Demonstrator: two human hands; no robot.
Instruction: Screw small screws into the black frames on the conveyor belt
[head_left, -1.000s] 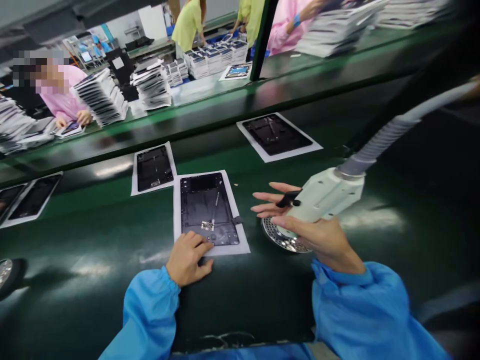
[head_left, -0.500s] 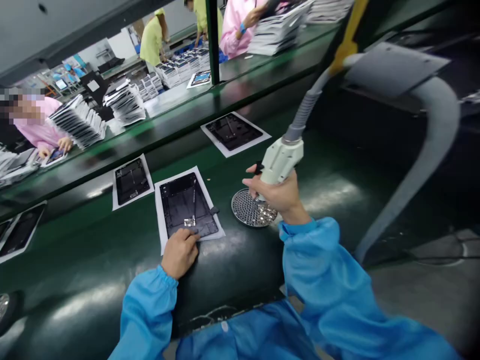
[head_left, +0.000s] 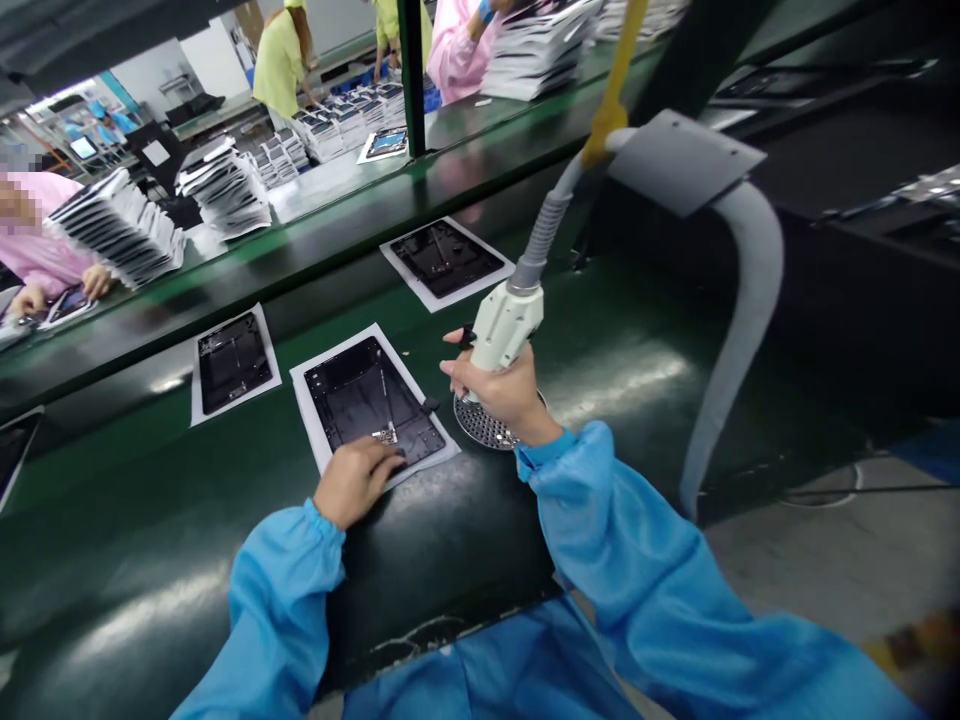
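On the green belt (head_left: 150, 520), a perforated disc (head_left: 480, 432) is half hidden under the right hand (head_left: 501, 392), closed round a cream tool (head_left: 504, 325) (its grey hose (head_left: 540, 235) climbs to a bracket (head_left: 675, 160)). The dark panel (head_left: 371, 402) lies flat on white paper (head_left: 307, 375) just left of the disc. The left hand (head_left: 352, 482) rests loosely curled on its near edge, gripping nothing. Three panels show whole, a fourth cut off.

Left arm: I'm seeing it reaching forward, elbow bending | left hand (head_left: 352, 485): lying palm-down, fingers loosely bending, pressing on the near edge of the dark panel (head_left: 371, 405) | right hand (head_left: 499, 390): hovering just right of the panel, fingers curling tight in a grip, wrist angling upward.
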